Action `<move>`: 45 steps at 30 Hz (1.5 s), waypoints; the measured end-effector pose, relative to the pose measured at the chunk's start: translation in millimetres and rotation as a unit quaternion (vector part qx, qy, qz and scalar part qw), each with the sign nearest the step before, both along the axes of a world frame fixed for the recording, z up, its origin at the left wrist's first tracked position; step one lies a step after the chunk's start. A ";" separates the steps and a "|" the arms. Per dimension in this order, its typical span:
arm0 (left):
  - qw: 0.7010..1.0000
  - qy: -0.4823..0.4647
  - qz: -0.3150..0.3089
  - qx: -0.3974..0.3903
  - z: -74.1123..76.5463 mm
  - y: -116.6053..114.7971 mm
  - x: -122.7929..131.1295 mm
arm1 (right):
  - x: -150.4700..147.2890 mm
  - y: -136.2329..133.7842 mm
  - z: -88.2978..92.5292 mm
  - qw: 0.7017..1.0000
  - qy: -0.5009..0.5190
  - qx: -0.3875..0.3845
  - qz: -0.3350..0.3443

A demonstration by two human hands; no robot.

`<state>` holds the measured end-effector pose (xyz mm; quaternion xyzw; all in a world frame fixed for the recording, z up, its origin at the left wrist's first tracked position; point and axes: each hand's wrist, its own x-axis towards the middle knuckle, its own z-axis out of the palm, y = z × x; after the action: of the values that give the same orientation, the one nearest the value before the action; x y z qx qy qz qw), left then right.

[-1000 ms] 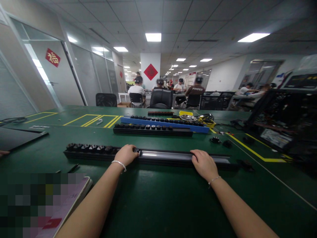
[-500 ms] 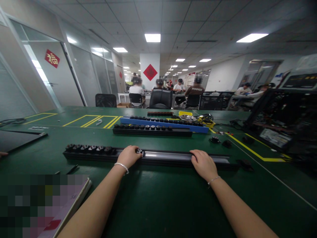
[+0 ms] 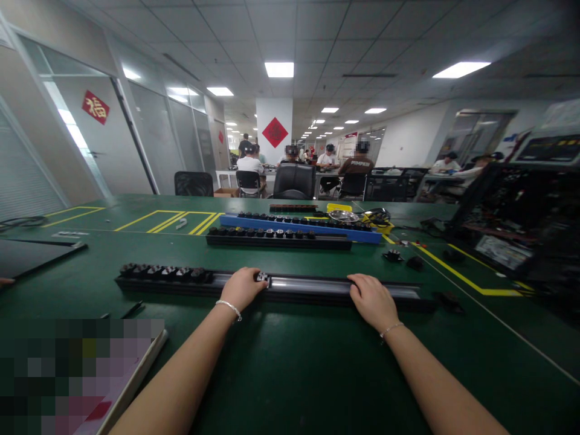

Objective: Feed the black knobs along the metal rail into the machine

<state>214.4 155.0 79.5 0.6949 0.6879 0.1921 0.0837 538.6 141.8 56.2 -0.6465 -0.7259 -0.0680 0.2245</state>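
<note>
A long black rail [image 3: 312,292] with a shiny channel lies crosswise on the green table in front of me. Along its left part sit several small dark blocks [image 3: 168,273] in a row. My left hand [image 3: 242,288], closed, has its fingers and thumb on a small black-and-silver block [image 3: 263,278] in the channel near the rail's middle; the fingers partly hide it. Farther right, my right hand [image 3: 374,300] is closed over the rail, its thumb on the near side and its fingers over the top.
Behind lie another black rail [image 3: 278,241] and a blue rail [image 3: 303,227], both bearing blocks. Loose dark parts [image 3: 393,256] and an opened machine [image 3: 493,223] are at right. A booklet [image 3: 131,380] lies front left; a person's fingertips [image 3: 5,281] show at the left edge.
My left hand has shifted a little to the right along the rail, and the small block has moved with it. My right hand and the rail stay in place.
</note>
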 end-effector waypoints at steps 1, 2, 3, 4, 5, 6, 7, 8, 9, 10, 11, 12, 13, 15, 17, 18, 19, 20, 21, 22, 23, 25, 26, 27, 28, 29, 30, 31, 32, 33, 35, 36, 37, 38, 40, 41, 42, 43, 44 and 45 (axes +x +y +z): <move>1.000 -0.005 -0.002 0.002 -0.6 0.0 0.4 | -0.2 -0.3 0.3 1.000 0.000 -0.002 0.000; 1.000 -0.012 -0.004 0.003 -1.3 -0.1 0.8 | -0.4 -0.5 0.6 1.000 0.001 -0.004 0.000; 1.000 -0.020 -0.006 0.005 -1.9 -0.1 1.2 | -0.6 -0.7 0.9 1.000 0.001 -0.005 -0.001; 1.000 -0.027 -0.009 0.006 -2.4 -0.2 1.7 | -0.8 -1.0 1.2 1.000 0.002 -0.006 -0.002; 0.999 -0.033 -0.010 0.007 -2.8 -0.3 2.3 | -1.0 -1.2 1.5 1.000 0.002 -0.007 -0.003; 0.999 -0.037 -0.011 0.008 -3.1 -0.4 2.8 | -1.2 -1.5 1.9 1.000 0.003 -0.008 -0.003; 0.999 -0.040 -0.012 0.008 -3.3 -0.5 3.3 | -1.5 -1.7 2.4 1.000 0.003 -0.010 -0.004; 0.999 -0.042 -0.013 0.008 -3.4 -0.6 3.7 | -1.7 -2.0 2.8 1.000 0.004 -0.012 -0.004; 0.999 -0.043 -0.016 0.007 -3.4 -0.7 4.0 | -1.9 -2.2 3.2 1.000 0.005 -0.015 -0.003; 0.999 -0.045 -0.019 0.007 -3.3 -0.8 4.1 | -2.0 -2.3 3.4 1.000 0.006 -0.017 -0.003; 0.999 -0.046 -0.021 0.006 -3.2 -0.9 4.2 | -2.1 -2.4 3.5 1.000 0.008 -0.017 -0.003; 0.999 -0.047 -0.024 0.005 -3.1 -1.0 4.3 | -2.1 -2.3 3.4 1.000 0.009 -0.017 -0.003; 0.998 -0.049 -0.025 0.003 -2.9 -1.1 4.4 | -2.0 -2.1 3.1 1.000 0.009 -0.016 -0.002; 0.998 -0.052 -0.027 0.001 -2.6 -1.4 4.8 | -1.5 -1.3 2.0 1.000 0.008 -0.011 -0.001; 0.998 -0.056 -0.029 0.001 -2.2 -1.9 6.0 | -0.9 -0.2 0.4 1.000 0.007 -0.006 0.000; 0.998 -0.057 -0.030 0.001 -2.0 -2.3 6.7 | -0.5 0.4 -0.3 1.000 0.006 -0.003 -0.001; 0.998 -0.058 -0.031 0.001 -1.8 -2.7 7.6 | -0.2 0.9 -1.1 1.000 0.005 0.000 -0.002; 0.998 -0.059 -0.031 0.002 -1.7 -3.2 8.5 | 0.1 1.4 -1.7 1.000 0.004 0.002 -0.002; 0.998 -0.060 -0.032 0.003 -1.5 -3.7 9.4 | 0.3 1.8 -2.2 1.000 0.004 0.003 -0.002; 0.997 -0.063 -0.035 0.004 -1.4 -4.2 10.2 | 0.4 2.1 -2.5 1.000 0.003 0.004 -0.002; 0.997 -0.066 -0.038 0.005 -1.4 -4.7 10.9 | 0.5 2.2 -2.7 1.000 0.003 0.005 -0.002; 0.996 -0.073 -0.045 0.009 -1.6 -5.3 12.1 | 0.5 2.3 -2.8 1.000 0.003 0.005 -0.003; 0.996 -0.075 -0.049 0.010 -1.7 -5.5 12.6 | 0.5 2.2 -2.7 1.000 0.003 0.005 -0.003; 0.996 -0.075 -0.052 0.011 -1.8 -5.7 13.1 | 0.4 2.0 -2.4 1.000 0.004 0.005 -0.003; 0.996 -0.074 -0.055 0.012 -1.9 -5.8 13.6 | 0.3 1.8 -2.1 1.000 0.004 0.004 -0.003; 0.996 -0.073 -0.057 0.012 -2.0 -5.9 14.0 | 0.2 1.6 -1.8 1.000 0.004 0.003 -0.002; 0.996 -0.072 -0.059 0.012 -1.9 -6.1 14.5 | 0.2 1.4 -1.5 1.000 0.004 0.002 -0.001; 0.996 -0.070 -0.060 0.012 -1.7 -6.5 14.9 | 0.1 1.3 -1.1 1.000 0.004 0.001 0.000; 0.996 -0.069 -0.062 0.011 -1.5 -6.9 15.4 | 0.1 1.3 -0.9 1.000 0.005 0.000 -0.001; 0.996 -0.068 -0.064 0.011 -1.1 -7.5 15.9 | 0.1 1.3 -0.7 1.000 0.005 0.000 -0.001; 0.995 -0.069 -0.067 0.011 -0.5 -8.7 16.7 | 0.2 1.6 -0.7 1.000 0.005 0.001 -0.001; 0.995 -0.069 -0.069 0.010 -0.3 -9.3 17.0 | 0.3 1.8 -0.8 1.000 0.006 0.003 0.000; 0.995 -0.071 -0.070 0.010 -0.1 -9.7 17.3 | 0.4 2.0 -1.0 1.000 0.006 0.005 0.001; 0.995 -0.073 -0.071 0.009 -0.2 -10.1 17.5 | 0.5 2.2 -1.1 1.000 0.006 0.008 0.002; 0.994 -0.076 -0.073 0.008 -0.5 -10.3 17.6 | 0.4 2.5 -1.1 1.000 0.007 0.011 0.003; 0.994 -0.077 -0.074 0.008 -0.8 -10.3 17.6 | 0.2 2.4 -0.9 1.000 0.008 0.010 0.003; 0.994 -0.078 -0.075 0.008 -1.0 -10.2 17.5 | 0.0 2.3 -0.6 1.000 0.009 0.009 0.003; 0.994 -0.078 -0.077 0.009 -1.2 -10.2 17.4 | -0.2 2.1 -0.1 1.000 0.010 0.008 0.003; 0.994 -0.079 -0.079 0.010 -1.2 -10.2 17.3 | -0.5 1.9 0.4 1.000 0.012 0.007 0.002; 0.994 -0.079 -0.080 0.011 -1.2 -10.2 17.2 | -0.6 1.8 0.8 1.000 0.013 0.006 0.001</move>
<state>231.6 144.9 78.3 0.7313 0.6192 0.2464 0.1453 538.0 143.6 57.1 -0.6452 -0.7234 -0.0635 0.2375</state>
